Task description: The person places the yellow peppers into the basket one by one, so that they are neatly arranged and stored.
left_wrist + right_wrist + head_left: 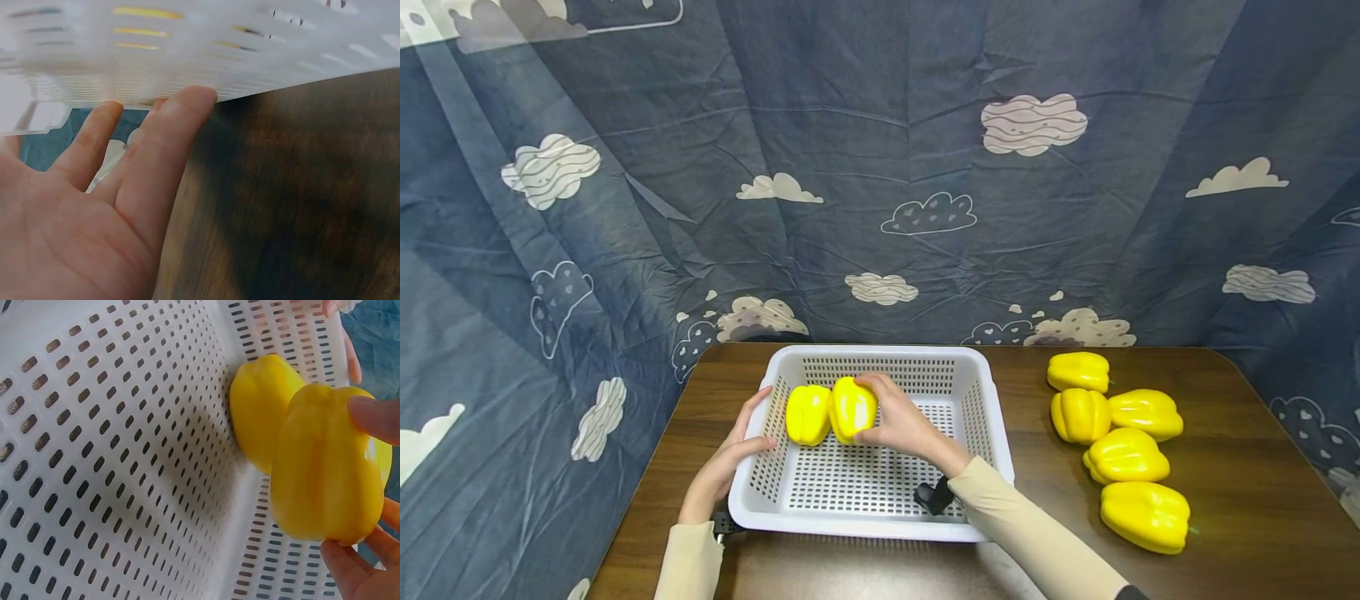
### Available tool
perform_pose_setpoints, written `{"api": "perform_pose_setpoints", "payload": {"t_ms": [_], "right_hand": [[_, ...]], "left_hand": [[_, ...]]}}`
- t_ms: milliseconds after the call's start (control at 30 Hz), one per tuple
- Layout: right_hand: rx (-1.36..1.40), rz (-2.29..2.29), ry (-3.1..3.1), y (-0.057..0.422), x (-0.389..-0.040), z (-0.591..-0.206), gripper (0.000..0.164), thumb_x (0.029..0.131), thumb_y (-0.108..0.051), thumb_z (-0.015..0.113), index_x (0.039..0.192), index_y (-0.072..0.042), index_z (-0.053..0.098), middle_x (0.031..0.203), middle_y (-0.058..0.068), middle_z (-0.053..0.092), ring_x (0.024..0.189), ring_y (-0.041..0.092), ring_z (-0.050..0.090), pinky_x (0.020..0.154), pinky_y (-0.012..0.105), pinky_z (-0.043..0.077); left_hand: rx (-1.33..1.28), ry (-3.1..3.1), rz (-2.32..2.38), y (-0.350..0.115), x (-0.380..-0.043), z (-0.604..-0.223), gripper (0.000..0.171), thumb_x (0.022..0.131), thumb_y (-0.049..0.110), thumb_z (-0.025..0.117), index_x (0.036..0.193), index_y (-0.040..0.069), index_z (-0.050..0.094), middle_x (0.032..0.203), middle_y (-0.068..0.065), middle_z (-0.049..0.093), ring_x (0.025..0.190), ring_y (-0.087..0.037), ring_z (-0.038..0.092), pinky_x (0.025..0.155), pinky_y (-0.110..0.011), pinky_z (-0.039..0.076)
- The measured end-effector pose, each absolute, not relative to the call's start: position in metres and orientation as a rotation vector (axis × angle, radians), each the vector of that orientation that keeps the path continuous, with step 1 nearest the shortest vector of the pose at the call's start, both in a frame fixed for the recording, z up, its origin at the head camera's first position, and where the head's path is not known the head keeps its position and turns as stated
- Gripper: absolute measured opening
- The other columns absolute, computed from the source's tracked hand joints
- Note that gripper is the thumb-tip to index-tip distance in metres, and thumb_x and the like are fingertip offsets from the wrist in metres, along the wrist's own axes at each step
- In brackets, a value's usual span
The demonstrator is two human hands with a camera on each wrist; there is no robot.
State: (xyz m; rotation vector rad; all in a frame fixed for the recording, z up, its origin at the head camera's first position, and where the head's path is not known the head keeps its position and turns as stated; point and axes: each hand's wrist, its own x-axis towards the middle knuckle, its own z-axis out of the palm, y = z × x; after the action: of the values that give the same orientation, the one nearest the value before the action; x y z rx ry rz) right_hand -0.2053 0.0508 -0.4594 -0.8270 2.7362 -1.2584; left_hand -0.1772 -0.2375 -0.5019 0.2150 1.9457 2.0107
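Pinching a yellow pepper with the right hand in the white basket, lower centre of the frame, perhaps touching a second pepper. Gripping the basket's left rim with the left hand, with five peppers on the table, lower right.

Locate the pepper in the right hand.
In the head view, the held yellow pepper appears just left of the middle of the white basket, between the right hand and another yellow pepper.
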Motion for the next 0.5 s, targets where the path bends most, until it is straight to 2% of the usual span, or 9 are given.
{"api": "perform_pose_setpoints", "payload": {"t_ms": [333,500], "right_hand": [[-0.748,-1.221,2.756,0.048,-0.211,-0.466,0.085,0.062,-0.014,0.085,0.135,0.001,0.045,0.136,0.016,0.044,0.126,0.031,0.043,0.104,0.044,0.033],[-0.737,-1.240,2.750,0.047,-0.214,-0.470,0.083,0.062,-0.011,0.086,0.133,0.003,0.045,0.134,0.017,0.045,0.124,0.032,0.044,0.104,0.045,0.033]], "left_hand": [[0.209,1.925,2.019,-0.238,-0.178,-0.500,0.078,0.089,0.006,0.050,0.151,0.028,0.010,0.154,-0.015,0.006,0.117,-0.045,0.041,0.083,-0.053,0.045],[0.204,1.933,2.013,-0.237,-0.177,-0.500,0.077,0.089,0.007,0.050,0.151,0.029,0.009,0.154,-0.015,0.005,0.119,-0.047,0.038,0.083,-0.053,0.045]]}}
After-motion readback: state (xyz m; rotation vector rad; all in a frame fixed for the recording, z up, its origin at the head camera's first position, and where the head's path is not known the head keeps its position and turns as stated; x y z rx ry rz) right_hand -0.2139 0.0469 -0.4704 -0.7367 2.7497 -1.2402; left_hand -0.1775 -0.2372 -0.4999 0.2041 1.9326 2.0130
